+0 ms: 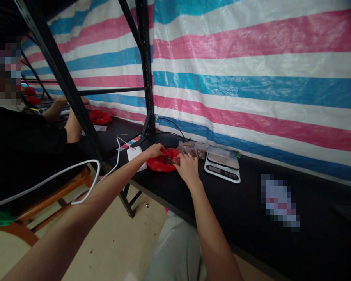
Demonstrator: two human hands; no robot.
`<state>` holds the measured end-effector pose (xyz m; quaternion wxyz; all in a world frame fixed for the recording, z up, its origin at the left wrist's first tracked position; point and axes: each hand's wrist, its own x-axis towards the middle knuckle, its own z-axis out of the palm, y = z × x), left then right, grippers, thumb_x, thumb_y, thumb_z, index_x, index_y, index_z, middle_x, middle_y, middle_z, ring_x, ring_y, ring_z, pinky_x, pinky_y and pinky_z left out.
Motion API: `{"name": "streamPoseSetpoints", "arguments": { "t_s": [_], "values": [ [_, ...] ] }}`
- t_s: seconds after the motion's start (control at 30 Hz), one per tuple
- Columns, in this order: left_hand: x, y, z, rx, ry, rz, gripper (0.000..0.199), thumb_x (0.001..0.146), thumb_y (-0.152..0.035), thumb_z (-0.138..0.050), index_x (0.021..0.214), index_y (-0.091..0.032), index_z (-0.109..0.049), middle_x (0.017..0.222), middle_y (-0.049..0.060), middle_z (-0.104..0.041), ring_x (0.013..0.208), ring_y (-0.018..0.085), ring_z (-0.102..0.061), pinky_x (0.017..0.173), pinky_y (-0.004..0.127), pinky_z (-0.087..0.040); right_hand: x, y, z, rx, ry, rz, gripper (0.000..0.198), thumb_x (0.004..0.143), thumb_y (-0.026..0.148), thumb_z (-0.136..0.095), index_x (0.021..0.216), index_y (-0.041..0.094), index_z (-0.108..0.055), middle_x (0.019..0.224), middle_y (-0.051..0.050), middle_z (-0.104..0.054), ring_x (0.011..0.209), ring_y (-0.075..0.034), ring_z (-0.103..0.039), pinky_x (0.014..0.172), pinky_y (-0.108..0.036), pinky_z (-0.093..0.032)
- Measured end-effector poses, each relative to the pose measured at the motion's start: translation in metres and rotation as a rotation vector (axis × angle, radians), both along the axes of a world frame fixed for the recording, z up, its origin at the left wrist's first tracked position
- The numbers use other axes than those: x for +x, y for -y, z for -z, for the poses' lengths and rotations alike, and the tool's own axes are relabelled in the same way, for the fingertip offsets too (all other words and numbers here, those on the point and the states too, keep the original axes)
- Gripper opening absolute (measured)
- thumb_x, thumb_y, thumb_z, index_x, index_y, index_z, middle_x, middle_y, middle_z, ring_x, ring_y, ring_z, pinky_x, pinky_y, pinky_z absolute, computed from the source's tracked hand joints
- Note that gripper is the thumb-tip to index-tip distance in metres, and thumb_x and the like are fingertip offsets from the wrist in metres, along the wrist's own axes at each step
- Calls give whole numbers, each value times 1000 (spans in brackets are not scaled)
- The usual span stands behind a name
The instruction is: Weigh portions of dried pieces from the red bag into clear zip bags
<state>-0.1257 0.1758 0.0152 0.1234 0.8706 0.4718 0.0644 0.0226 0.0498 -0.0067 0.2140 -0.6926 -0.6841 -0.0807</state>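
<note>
A red plastic bag (159, 165) lies open on the black table, with small brown pieces (168, 159) showing inside. My left hand (155, 150) is closed on the bag's far left rim. At its right rim is my right hand (188, 167), fingers curled and closed on the red plastic; the fingertips are partly hidden. Just behind my right hand lie clear plastic bags (201, 150) of brown pieces. To their right stands a white kitchen scale (222, 171) with a clear plastic packet (219, 152) on top.
A white power bank or box (134, 153) with a white cable (117, 150) sits left of the red bag. The black metal frame (146, 70) rises behind. A co-worker (23, 144) sits at the left. A blurred-out item (279, 201) lies on the table (236, 218) at right.
</note>
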Motion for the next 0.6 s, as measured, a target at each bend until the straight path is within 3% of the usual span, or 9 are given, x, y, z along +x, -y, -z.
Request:
{"name": "streamPoseSetpoints", "arguments": {
  "t_s": [0.17,0.3,0.6],
  "values": [
    [-2,-2,1,-68,103,62,24,71,-30,-57,81,-12,-68,72,5,-65,67,17,-57,60,23,-40,0,-2,0,-5,-2,2,25,73,33,-62,93,18,-58,99,-9,-63,98,-27,-50,79,-39,-30],
    [0,-5,3,-124,218,36,21,68,-29,-58,73,-11,-67,64,3,-62,61,16,-53,56,23,-38,-1,-3,1,-18,-48,-2,24,74,33,-63,93,20,-58,97,-7,-64,96,-25,-52,79,-38,-31],
    [6,-3,3,-114,468,22,22,68,-31,-56,71,-12,-66,64,3,-62,61,15,-53,56,24,-39,-6,-8,6,-60,-238,69,27,73,29,-65,99,25,-59,96,-5,-66,92,-22,-57,78,-35,-34]
  ]
}}
